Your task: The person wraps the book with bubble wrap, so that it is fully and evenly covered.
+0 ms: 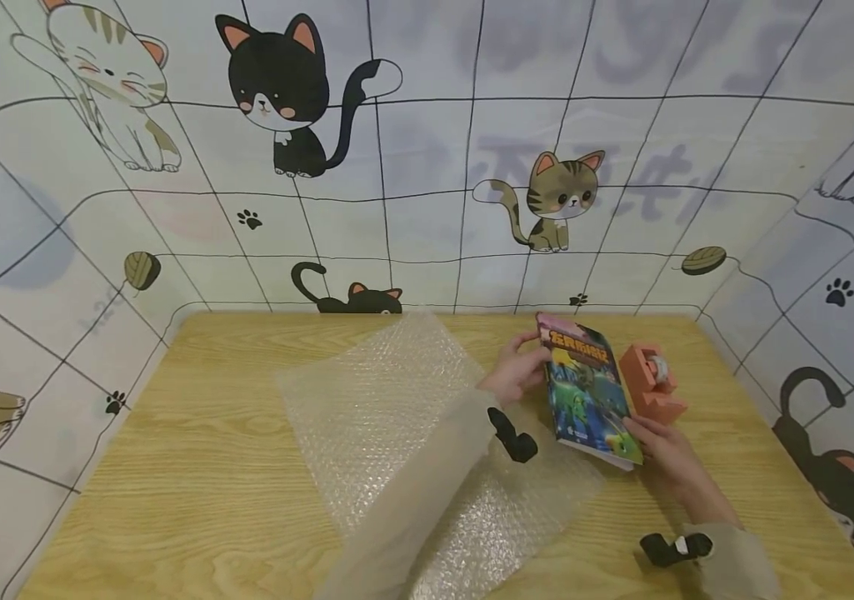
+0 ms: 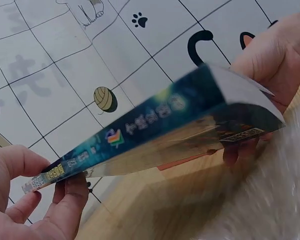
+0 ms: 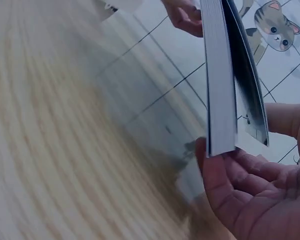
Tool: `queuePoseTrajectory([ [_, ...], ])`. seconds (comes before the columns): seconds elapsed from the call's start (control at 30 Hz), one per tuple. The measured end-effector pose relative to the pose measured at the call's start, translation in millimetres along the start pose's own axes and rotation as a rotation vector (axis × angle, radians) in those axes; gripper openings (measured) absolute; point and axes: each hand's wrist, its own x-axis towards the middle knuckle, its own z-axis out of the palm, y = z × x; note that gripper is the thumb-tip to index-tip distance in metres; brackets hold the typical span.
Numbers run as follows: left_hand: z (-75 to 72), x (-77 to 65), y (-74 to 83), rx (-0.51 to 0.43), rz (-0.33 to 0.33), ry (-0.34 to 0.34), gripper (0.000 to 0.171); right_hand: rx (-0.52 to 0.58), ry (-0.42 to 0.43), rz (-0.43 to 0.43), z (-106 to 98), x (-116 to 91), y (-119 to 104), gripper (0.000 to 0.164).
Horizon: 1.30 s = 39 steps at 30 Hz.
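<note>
A paperback book (image 1: 584,392) with a colourful illustrated cover is held tilted above the table's right side. My left hand (image 1: 516,372) grips its upper left edge. In the left wrist view, thumb and fingers of that hand (image 2: 35,205) pinch the far end of the spine (image 2: 155,117). At the lower right corner, my right hand (image 1: 670,454) holds the book. From the right wrist, the right hand (image 3: 260,195) has its fingers under the page block (image 3: 221,95), thumb on the other side, and a cover bows away from the pages.
A sheet of bubble wrap (image 1: 374,400) lies flat across the middle of the wooden table (image 1: 194,450), partly under my left forearm. Just right of the book stands an orange tape dispenser (image 1: 644,387) with a roll in it. Cat-patterned walls (image 1: 427,150) enclose the table's back and sides.
</note>
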Motion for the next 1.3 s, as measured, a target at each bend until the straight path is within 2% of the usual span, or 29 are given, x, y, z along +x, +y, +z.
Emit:
queuePoseTrajectory([
  [0.2, 2.4, -5.1, 10.2, -0.077, 0.016, -0.025, 0.048, 0.238, -0.053, -0.064, -2, -1, -1, 0.078],
  [0.37, -0.3, -11.1, 17.2, -0.097, 0.012, -0.041, 0.046, 0.429, -0.102, -0.093, -6, -6, -4, 0.02],
  [0.4, -1.5, -12.2, 18.6, -0.096, 0.012, -0.05, 0.046, 0.47, -0.107, -0.102, -6, -8, -6, 0.016],
  [0.53, -5.3, -14.0, 23.3, -0.124, 0.014, -0.082, 0.046, 0.582, -0.151, -0.163, -7, -14, -12, 0.029],
  [0.63, -8.4, -14.5, 26.7, -0.136, 0.015, -0.097, 0.047, 0.598, -0.175, -0.205, -6, -17, -15, 0.03],
  [0.8, -17.5, -17.6, 34.3, -0.127, 0.011, -0.111, 0.048, 0.571, -0.198, -0.21, -2, -18, -22, 0.03],
  [1.1, -43.5, -23.3, 49.1, -0.114, 0.022, -0.14, 0.05, 0.567, -0.221, -0.198, 14, -20, -44, 0.023],
  [1.3, -62.8, -26.7, 57.6, -0.114, 0.033, -0.121, 0.05, 0.556, -0.293, -0.257, 30, -16, -54, 0.028],
])
